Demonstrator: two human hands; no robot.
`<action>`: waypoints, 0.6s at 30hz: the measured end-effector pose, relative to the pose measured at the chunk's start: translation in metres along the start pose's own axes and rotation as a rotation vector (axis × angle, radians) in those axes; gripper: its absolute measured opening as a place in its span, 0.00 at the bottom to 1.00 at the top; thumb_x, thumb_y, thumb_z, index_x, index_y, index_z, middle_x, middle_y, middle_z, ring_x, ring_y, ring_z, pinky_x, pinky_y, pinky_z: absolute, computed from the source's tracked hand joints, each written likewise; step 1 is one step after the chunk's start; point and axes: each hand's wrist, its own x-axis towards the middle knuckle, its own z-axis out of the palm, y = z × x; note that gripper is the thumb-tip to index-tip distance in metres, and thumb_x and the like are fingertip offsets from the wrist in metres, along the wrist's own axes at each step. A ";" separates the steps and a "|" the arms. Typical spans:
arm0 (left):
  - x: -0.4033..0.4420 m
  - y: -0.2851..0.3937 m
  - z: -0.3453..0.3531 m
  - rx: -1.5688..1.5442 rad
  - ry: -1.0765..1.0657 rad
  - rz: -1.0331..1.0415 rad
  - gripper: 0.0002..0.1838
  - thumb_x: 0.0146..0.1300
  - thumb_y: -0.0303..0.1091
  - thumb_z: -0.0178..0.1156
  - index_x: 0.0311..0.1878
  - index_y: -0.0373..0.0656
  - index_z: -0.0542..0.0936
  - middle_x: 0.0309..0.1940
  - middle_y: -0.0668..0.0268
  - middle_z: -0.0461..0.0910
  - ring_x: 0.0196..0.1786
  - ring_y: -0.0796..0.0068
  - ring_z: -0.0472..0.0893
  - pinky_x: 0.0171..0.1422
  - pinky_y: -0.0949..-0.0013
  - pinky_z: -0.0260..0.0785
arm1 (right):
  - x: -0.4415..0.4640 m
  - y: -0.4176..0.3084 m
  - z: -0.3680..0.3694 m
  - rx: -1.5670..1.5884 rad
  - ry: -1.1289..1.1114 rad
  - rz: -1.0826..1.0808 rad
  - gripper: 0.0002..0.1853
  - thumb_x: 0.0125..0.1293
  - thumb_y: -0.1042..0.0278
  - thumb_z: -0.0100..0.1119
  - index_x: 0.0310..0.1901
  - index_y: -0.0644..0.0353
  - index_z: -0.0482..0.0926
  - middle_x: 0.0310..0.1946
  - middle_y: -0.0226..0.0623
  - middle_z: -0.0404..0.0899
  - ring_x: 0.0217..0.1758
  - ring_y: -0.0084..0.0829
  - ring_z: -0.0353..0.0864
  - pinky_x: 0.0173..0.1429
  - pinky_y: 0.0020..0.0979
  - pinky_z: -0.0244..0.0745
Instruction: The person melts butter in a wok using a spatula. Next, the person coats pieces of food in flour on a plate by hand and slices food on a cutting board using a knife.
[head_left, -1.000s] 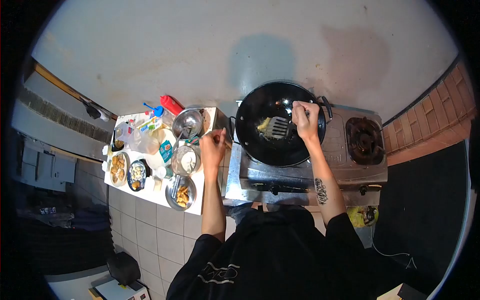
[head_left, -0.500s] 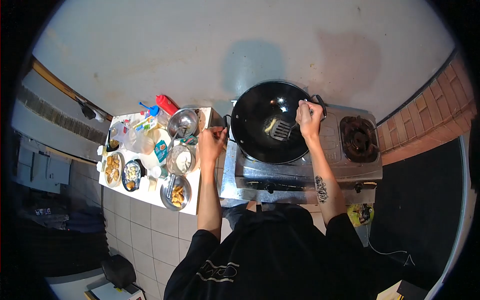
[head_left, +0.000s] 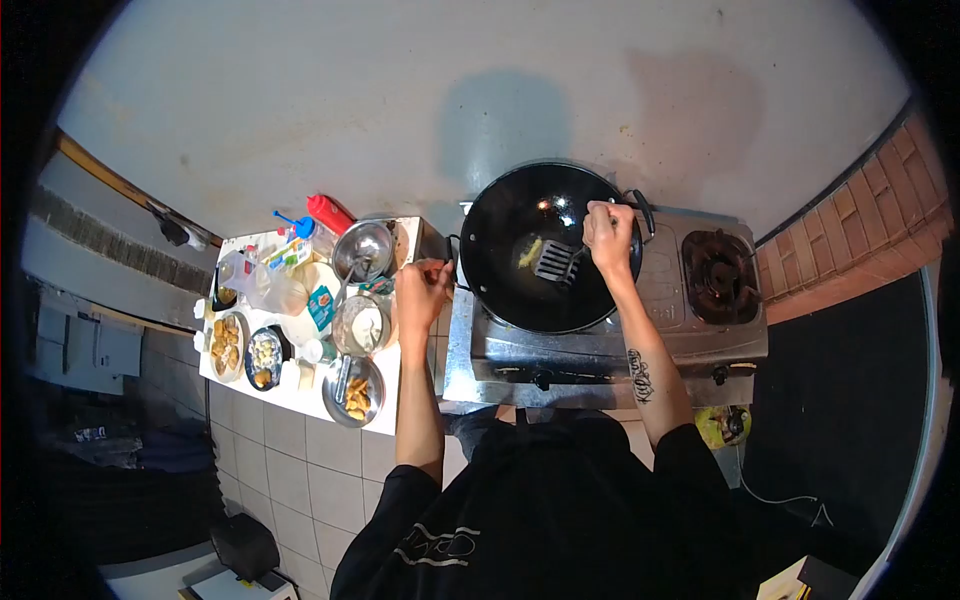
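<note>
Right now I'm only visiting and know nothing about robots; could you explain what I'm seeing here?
There is no machine: these are a person's own bare hands, seen by one head-worn camera looking forward and down. The right hand holds a slotted spatula inside a black wok on a metal stove, next to some pale food. The left hand is by the wok's side handle; I can't tell whether it grips it. The white table at left holds a red bottle, a metal bowl and dishes of food.
</note>
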 end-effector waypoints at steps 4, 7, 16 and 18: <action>0.001 0.003 -0.001 0.016 -0.023 -0.021 0.11 0.53 0.32 0.69 0.31 0.31 0.83 0.18 0.55 0.77 0.21 0.60 0.77 0.30 0.63 0.67 | 0.005 0.012 0.005 -0.217 -0.005 -0.092 0.16 0.60 0.72 0.54 0.18 0.72 0.71 0.10 0.34 0.66 0.17 0.21 0.65 0.25 0.33 0.59; 0.001 0.004 0.000 0.015 -0.033 -0.037 0.11 0.54 0.32 0.68 0.32 0.31 0.83 0.18 0.53 0.78 0.21 0.60 0.77 0.29 0.64 0.67 | 0.008 0.007 0.010 -0.238 -0.047 -0.105 0.15 0.59 0.71 0.54 0.19 0.73 0.72 0.10 0.40 0.66 0.17 0.24 0.67 0.27 0.35 0.60; 0.000 0.004 0.001 0.047 0.001 -0.014 0.11 0.54 0.33 0.68 0.32 0.32 0.84 0.19 0.53 0.79 0.22 0.60 0.78 0.30 0.64 0.68 | 0.012 0.016 0.022 -0.348 -0.001 -0.311 0.12 0.61 0.71 0.52 0.24 0.71 0.75 0.15 0.39 0.69 0.18 0.29 0.69 0.26 0.30 0.63; -0.001 0.005 0.002 0.050 0.006 -0.023 0.11 0.54 0.33 0.68 0.32 0.33 0.84 0.19 0.54 0.79 0.22 0.59 0.78 0.30 0.63 0.68 | 0.011 0.023 0.021 -0.419 0.030 -0.521 0.10 0.63 0.73 0.51 0.28 0.70 0.76 0.18 0.33 0.69 0.17 0.20 0.67 0.22 0.23 0.61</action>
